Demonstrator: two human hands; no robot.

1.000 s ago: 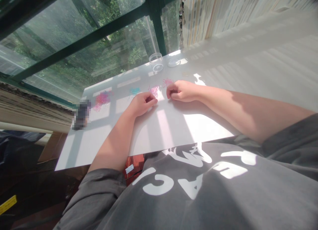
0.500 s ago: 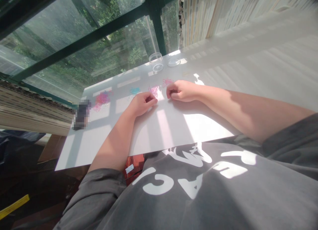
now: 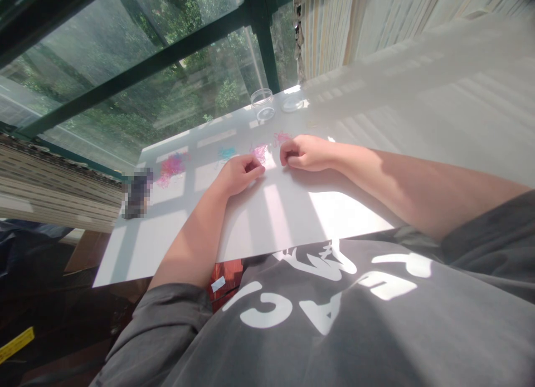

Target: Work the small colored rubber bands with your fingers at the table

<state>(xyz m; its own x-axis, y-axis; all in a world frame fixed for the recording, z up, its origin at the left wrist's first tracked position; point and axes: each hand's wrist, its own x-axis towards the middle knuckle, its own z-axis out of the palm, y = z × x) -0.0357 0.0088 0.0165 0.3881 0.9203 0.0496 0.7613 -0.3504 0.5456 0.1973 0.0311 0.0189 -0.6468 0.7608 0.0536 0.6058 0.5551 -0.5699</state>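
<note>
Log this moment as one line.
left hand: curled near middle pink pile; right hand: curled near right pink pile; clear jar: upright beyond hands; hand contents: unclear

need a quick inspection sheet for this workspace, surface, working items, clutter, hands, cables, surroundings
surface: white tabletop, striped with sunlight and shadow
working items: teal strand pile, pink strand pile by the left hand, smaller pink pile by the right hand, multicoloured strand pile farther left
clutter: clear round jar, upright, beside a clear shallow lid or dish; dark pixelated object at the left end
hands: both over the tabletop, fingers curled, apart; cannot tell if they hold anything
cables: nothing clearly seen
surroundings: green-framed window, striped curtain
</note>
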